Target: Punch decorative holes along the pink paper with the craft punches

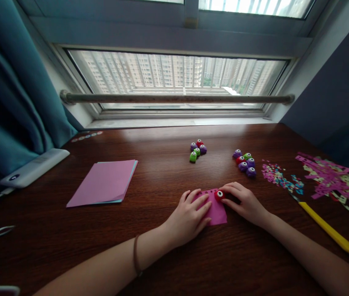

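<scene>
A small pink sheet of paper (218, 212) lies on the dark wooden table (162, 181) in front of me. My left hand (189, 216) rests flat on its left part, fingers spread. My right hand (244, 202) grips a small red paper punch (219, 194) set on the sheet's far edge. A row of small holes runs along that edge.
A stack of pink and blue paper (105, 182) lies to the left. Two clusters of several small punches (197, 149) (244, 162) stand further back. Confetti (279, 176), punched paper scraps (331, 176) and a yellow-handled tool (328, 228) lie at the right. A white device (34, 166) with cables lies far left.
</scene>
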